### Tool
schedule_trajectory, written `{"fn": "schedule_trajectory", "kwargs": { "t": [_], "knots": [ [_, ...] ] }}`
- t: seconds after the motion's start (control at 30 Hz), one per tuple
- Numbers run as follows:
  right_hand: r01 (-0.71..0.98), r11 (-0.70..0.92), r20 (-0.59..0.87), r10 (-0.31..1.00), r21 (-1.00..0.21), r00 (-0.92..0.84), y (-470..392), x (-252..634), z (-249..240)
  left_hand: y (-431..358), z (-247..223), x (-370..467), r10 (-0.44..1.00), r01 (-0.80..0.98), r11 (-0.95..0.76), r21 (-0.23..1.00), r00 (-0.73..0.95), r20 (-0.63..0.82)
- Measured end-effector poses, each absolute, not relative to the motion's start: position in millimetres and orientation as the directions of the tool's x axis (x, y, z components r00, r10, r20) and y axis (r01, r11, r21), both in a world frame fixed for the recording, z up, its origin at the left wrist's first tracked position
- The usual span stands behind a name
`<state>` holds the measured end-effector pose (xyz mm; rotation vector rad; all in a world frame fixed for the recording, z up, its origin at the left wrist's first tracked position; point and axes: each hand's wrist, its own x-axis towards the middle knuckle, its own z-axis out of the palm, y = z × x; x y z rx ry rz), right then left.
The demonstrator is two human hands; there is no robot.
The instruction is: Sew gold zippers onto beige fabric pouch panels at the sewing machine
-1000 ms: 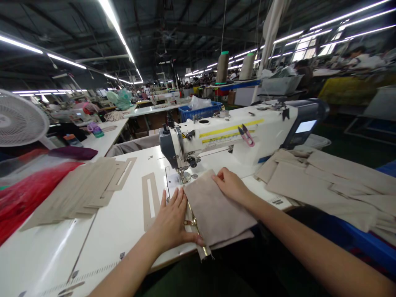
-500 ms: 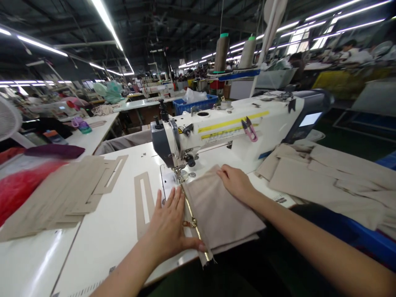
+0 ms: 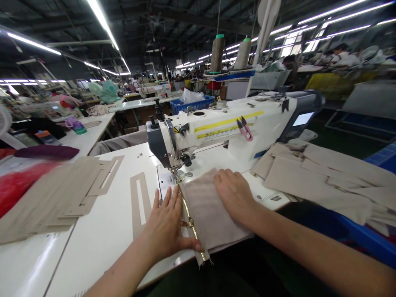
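Observation:
A beige fabric piece (image 3: 204, 212) lies on the sewing table under my hands, its far end close to the presser foot (image 3: 177, 175) of a white sewing machine (image 3: 213, 132). Along its left edge runs a gold-toothed zipper (image 3: 194, 232) with a gold slider and pull. My left hand (image 3: 165, 227) rests flat with fingers spread beside the zipper, the thumb across its tape near the front end. On the fabric's right side, my right hand (image 3: 235, 194) has its fingers curled over the edge; the fingertips are partly hidden.
A slotted beige template (image 3: 135, 206) lies left of my left hand. Farther left is a stack of beige pieces (image 3: 66, 194). Right of the machine sits a heap of beige fabric pieces (image 3: 312, 177). Pink thread snips (image 3: 246, 130) rest against the machine arm. Thread cones (image 3: 217, 55) stand behind.
My right hand has shifted from pinching the fabric's far corner to lying lower with curled fingers on its right side. The fabric's right part has drawn inward. My left hand keeps its place.

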<state>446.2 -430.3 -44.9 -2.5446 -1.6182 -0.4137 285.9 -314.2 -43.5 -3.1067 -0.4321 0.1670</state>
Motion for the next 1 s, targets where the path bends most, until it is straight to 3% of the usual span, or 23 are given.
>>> {"fn": "schedule_trajectory", "kwargs": {
  "t": [0.07, 0.13, 0.27, 0.4, 0.5, 0.6, 0.7, 0.8, 1.0],
  "knots": [
    [0.983, -0.175, 0.362, 0.920, 0.045, 0.148, -420, 429, -48, -313, -44, 287, 0.258, 0.257, -0.966, -0.027, 0.962, -0.092],
    [0.998, -0.041, 0.369, 0.928, -0.045, 0.055, -414, 421, -59, -313, -45, 287, 0.262, 0.259, -0.965, -0.042, 0.962, -0.072],
    [0.974, -0.143, 0.234, 0.955, -0.176, 0.182, -423, 441, -84, -312, -46, 288, 0.291, 0.286, -0.957, -0.053, 0.951, -0.105],
    [0.943, -0.312, 0.191, 0.924, -0.116, 0.330, -443, 470, -89, -313, -46, 286, 0.320, 0.317, -0.948, -0.037, 0.942, -0.104],
    [0.924, -0.376, 0.244, 0.892, -0.066, 0.381, -443, 467, -79, -314, -46, 283, 0.298, 0.298, -0.954, -0.013, 0.952, -0.068],
    [0.974, -0.223, 0.318, 0.921, -0.048, 0.227, -430, 448, -68, -316, -43, 283, 0.289, 0.290, -0.957, 0.009, 0.954, -0.084],
    [0.993, 0.008, 0.280, 0.960, -0.122, 0.027, -416, 431, -69, -319, -39, 284, 0.329, 0.334, -0.942, 0.022, 0.937, -0.116],
    [0.982, 0.047, 0.259, 0.966, -0.184, 0.002, -411, 428, -78, -323, -38, 279, 0.328, 0.333, -0.942, 0.046, 0.940, -0.094],
    [0.975, 0.072, 0.266, 0.964, -0.209, -0.014, -413, 431, -83, -338, -40, 261, 0.369, 0.343, -0.926, 0.155, 0.908, 0.198]
  ]
}}
